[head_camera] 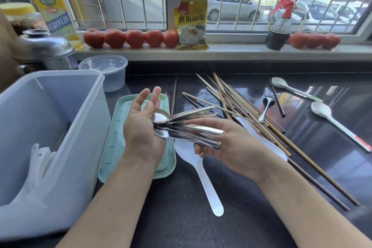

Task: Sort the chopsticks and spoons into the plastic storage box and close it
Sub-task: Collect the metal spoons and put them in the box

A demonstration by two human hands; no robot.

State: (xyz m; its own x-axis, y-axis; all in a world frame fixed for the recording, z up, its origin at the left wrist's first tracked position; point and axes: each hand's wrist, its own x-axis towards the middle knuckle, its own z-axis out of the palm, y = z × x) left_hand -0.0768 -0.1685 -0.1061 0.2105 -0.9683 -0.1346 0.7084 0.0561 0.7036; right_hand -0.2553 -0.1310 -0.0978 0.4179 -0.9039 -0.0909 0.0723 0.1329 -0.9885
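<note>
The left hand (141,125) is open and flat, palm up, with the bowls of a bunch of metal spoons (181,127) lying on it. The right hand (227,143) has its fingers curled around the handle ends of the same bunch, so it grips them. Both hands hold the spoons in the air, over the green lid (120,143) and near the big plastic storage box (66,127).

The job looks about partway done. The box stands open on the left. Inside it I can see some white plastic spoons (40,159) leaning in the near part, and a few dark thin sticks (64,133) behind them that may be chopsticks, but they are hard to make out. The metal spoons are not in the box yet.

A lot is left out on the black counter (181,217). A pile of wooden chopsticks (241,106) lies spread to the right of the hands. One white rice paddle (199,169) lies right under the hands, and another white one (261,139) sits partly under the chopsticks. Farther right are one small metal spoon (266,108), a pale green spoon (289,88) and a long white spoon (338,125).

The green lid lies flat beside the box, so closing has not started.

A small round tub (106,70) with its lid on stands behind the box. I cannot tell what is inside it.
</note>
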